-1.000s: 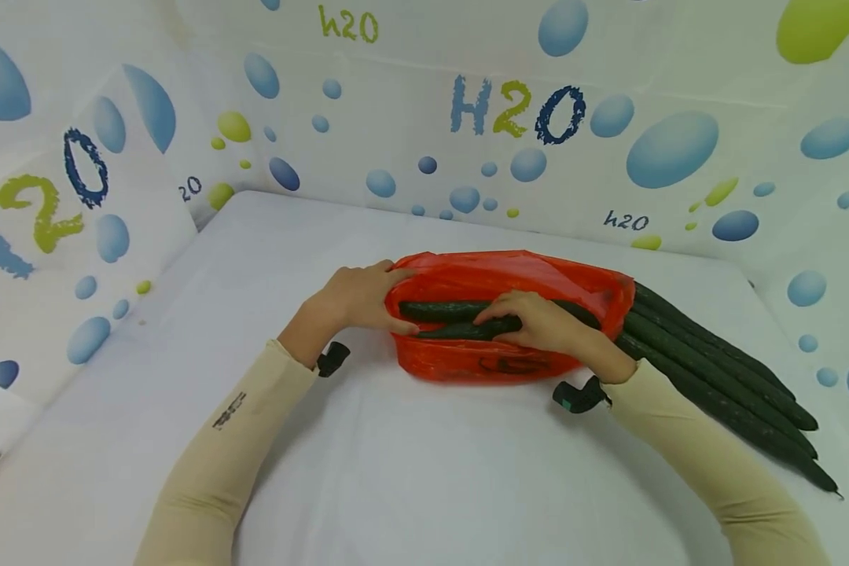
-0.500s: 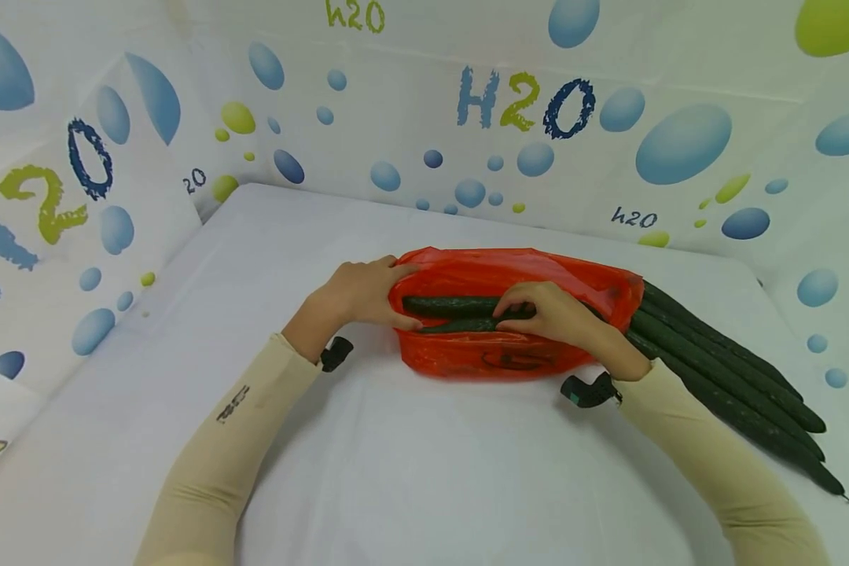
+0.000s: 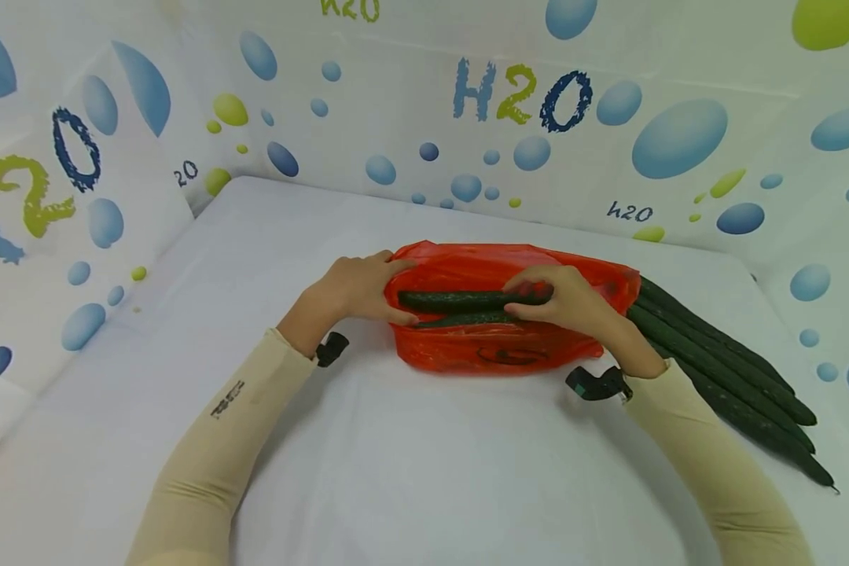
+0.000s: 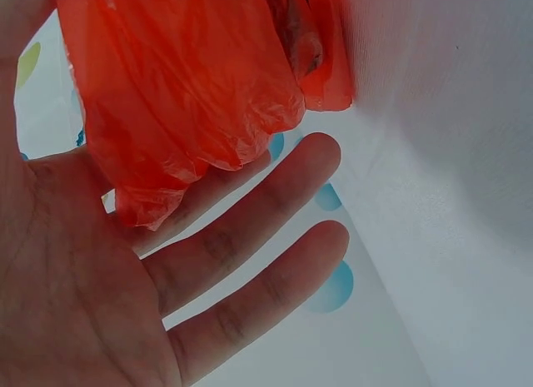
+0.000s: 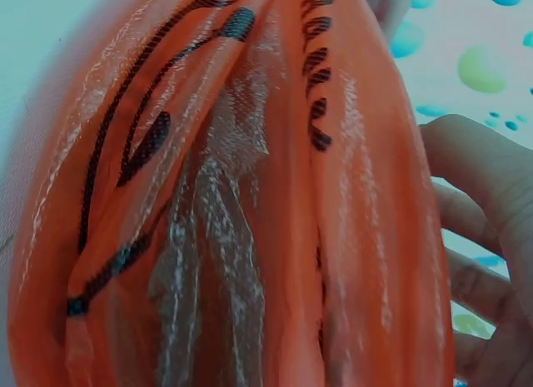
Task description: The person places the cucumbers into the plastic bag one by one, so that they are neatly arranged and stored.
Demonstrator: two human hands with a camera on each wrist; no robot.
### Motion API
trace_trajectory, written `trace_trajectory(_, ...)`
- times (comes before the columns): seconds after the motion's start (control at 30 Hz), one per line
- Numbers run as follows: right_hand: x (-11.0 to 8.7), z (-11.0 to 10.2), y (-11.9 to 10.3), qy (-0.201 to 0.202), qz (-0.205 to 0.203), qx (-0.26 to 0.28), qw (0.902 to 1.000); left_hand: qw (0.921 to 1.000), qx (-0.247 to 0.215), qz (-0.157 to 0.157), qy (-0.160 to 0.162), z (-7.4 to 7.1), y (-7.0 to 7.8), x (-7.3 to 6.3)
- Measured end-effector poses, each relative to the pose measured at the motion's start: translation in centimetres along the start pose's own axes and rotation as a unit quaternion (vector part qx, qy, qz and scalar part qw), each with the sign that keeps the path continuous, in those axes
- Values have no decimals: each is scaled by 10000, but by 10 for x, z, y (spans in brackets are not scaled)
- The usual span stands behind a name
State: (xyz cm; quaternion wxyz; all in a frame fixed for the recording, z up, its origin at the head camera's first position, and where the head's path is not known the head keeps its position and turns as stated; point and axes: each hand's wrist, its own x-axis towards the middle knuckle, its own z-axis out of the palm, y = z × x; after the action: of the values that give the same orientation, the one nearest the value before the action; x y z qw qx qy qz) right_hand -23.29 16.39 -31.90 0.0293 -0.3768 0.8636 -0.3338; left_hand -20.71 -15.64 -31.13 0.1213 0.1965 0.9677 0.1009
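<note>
An orange-red plastic bag (image 3: 509, 350) lies on the white table, its long mouth facing me. Two dark green cucumbers lie in the mouth: an upper cucumber (image 3: 460, 302) and a lower cucumber (image 3: 460, 320). My left hand (image 3: 357, 291) holds the bag's left end, fingers over the upper rim and thumb by the lower cucumber's tip. In the left wrist view, other fingers (image 4: 225, 245) spread below the crumpled end. My right hand (image 3: 562, 295) curls thumb and fingers around the upper cucumber, hiding its right part. The right wrist view shows printed bag film with fingers (image 5: 479, 212) beyond it.
Several long cucumbers (image 3: 732, 373) lie side by side on the table (image 3: 431, 472) at the right, their far ends by the bag's right end. A sheet (image 3: 396, 94) with blue and green drops stands along the back and left.
My right hand has slid right along the upper cucumber, uncovering more of its left part. The left hand stays at the bag's left end. The head view has shifted slightly.
</note>
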Motion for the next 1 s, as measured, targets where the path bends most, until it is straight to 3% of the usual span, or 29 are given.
trace_trajectory(0.3, -16, -10, -2, 697, 210, 144, 9972, 10000, 52, 23, -27, 0, 1, 1)
trace_trajectory(0.7, -38, -32, 8, 1112, 268, 244, 9931, 10000, 21, 14, -76, -3, -1, 3)
trace_trajectory(1.0, -60, -53, 10, 1652, 820, 260, 9825, 9999, 28, -4, -103, -1, 0, 4)
